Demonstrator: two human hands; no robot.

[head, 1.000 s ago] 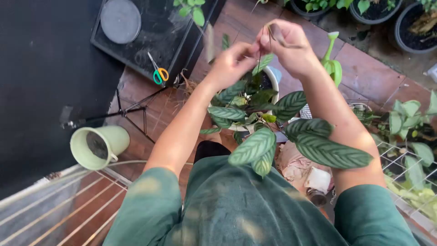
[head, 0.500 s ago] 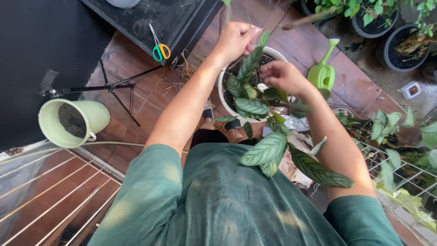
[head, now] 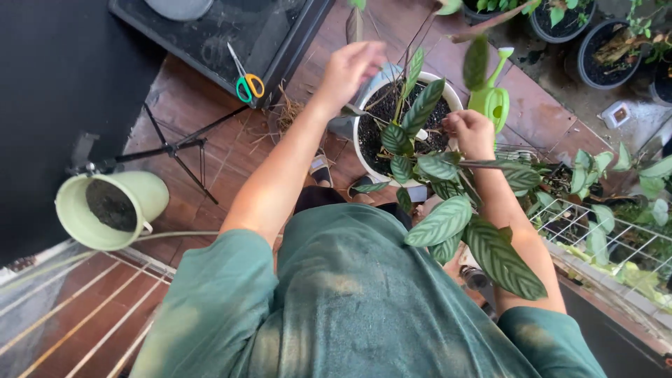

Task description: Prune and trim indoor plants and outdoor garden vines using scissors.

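The round white pot [head: 364, 150] of dark soil and striped green leaves [head: 439, 221] sits on the tiled floor at the person's twelve o'clock, the left hand [head: 348, 68] lifting tall stems aside with loosely curled fingers, and the right hand [head: 472, 131] pinching a leaf stalk at the two o'clock rim.

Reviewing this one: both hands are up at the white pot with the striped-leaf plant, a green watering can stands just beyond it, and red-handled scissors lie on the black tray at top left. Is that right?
Not quite. The head view shows the scissors on the black tray have green and yellow handles, not red. The rest holds: left hand and right hand at the white pot, watering can beyond it.
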